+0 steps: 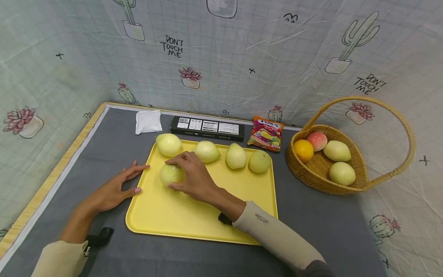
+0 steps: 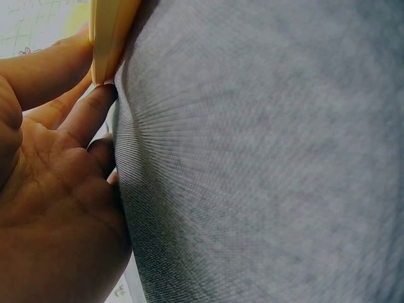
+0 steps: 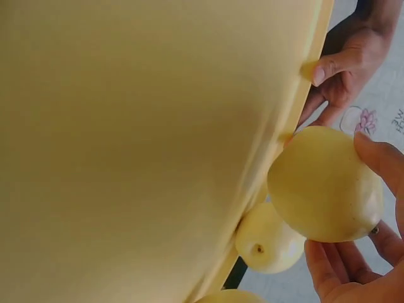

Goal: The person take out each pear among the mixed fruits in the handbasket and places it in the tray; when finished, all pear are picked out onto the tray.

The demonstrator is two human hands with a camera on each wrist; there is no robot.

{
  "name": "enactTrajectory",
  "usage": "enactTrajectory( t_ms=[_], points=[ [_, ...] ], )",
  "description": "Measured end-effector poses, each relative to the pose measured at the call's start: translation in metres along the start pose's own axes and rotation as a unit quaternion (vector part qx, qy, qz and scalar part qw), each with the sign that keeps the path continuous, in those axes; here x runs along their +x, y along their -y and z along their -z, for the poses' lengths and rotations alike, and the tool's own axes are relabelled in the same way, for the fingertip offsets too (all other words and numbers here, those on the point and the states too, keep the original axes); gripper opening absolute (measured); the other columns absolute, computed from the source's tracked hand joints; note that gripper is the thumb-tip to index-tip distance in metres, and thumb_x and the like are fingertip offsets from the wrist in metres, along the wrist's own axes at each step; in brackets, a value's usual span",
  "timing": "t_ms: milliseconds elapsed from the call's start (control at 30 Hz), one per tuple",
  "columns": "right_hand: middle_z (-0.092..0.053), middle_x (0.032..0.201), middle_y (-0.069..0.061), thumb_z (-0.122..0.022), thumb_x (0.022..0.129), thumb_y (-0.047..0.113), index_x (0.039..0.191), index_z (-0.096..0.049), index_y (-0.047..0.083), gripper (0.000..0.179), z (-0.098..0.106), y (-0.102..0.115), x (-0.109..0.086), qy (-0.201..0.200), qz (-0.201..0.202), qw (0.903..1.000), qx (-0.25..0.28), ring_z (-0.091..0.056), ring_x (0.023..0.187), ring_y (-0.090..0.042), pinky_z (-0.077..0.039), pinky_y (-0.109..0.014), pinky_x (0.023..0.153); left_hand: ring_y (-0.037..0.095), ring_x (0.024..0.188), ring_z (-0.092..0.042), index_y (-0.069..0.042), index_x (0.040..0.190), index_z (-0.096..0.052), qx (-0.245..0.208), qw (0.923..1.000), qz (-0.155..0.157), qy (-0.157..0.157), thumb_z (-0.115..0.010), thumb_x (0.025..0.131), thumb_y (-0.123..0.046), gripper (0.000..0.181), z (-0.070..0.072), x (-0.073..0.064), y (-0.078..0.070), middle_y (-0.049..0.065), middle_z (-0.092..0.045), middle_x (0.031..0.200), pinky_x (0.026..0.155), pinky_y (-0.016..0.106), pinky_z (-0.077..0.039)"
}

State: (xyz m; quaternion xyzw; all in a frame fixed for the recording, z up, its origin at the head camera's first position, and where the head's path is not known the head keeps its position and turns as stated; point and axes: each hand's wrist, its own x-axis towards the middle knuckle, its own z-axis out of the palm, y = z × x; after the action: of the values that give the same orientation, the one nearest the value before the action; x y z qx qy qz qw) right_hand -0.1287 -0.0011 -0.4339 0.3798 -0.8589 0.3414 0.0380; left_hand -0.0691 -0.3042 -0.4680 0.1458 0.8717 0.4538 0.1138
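My right hand (image 1: 194,175) grips a pale yellow-green pear (image 1: 171,175) between thumb and fingers, over the left part of the yellow tray (image 1: 180,215). In the right wrist view this pear (image 3: 325,186) has its small stem end beside the fingers. Along the tray's far side lie a pear (image 1: 169,144) at the left corner, another pear (image 1: 206,151), an upright pear (image 1: 236,156) and a rounder pear (image 1: 260,161). My left hand (image 1: 112,188) rests at the tray's left edge, fingers extended, thumb and fingertips touching the rim (image 2: 104,57).
Right of the tray stands a wicker basket (image 1: 308,181) with a tall handle, holding an orange (image 1: 303,150), a peach (image 1: 317,141) and two pale pears (image 1: 337,151). Behind the tray lie a white packet (image 1: 148,122), a black box (image 1: 207,129) and a candy bag (image 1: 266,133).
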Motion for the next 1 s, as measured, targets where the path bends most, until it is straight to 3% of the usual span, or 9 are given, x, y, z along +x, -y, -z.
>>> enactTrajectory(
  t_ms=[600,1000],
  points=[
    [-0.067,0.137,0.002,-0.093,0.083,0.037,0.144,-0.066,0.022,0.068,-0.01,0.006,0.015,0.059,-0.02,0.9967,-0.051,-0.057,0.119,-0.016,-0.05,-0.023,0.101,0.06,0.16,-0.001,-0.011,0.161,-0.043,0.0,1.0,0.003,0.001,-0.074,0.1,-0.015,0.069,0.0,-0.001,0.002,0.033,-0.032,0.169,0.12,0.086,0.0],
    [-0.067,0.143,0.005,-0.092,0.084,0.04,0.147,-0.063,0.024,0.071,-0.009,0.011,0.017,0.063,-0.018,0.9959,-0.062,-0.056,0.121,-0.014,-0.051,-0.023,0.1,0.058,0.161,0.002,-0.01,0.161,-0.042,-0.009,1.0,0.003,-0.001,-0.074,0.1,-0.015,0.069,0.001,0.0,-0.001,0.031,-0.033,0.169,0.12,0.086,0.001]
  ],
)
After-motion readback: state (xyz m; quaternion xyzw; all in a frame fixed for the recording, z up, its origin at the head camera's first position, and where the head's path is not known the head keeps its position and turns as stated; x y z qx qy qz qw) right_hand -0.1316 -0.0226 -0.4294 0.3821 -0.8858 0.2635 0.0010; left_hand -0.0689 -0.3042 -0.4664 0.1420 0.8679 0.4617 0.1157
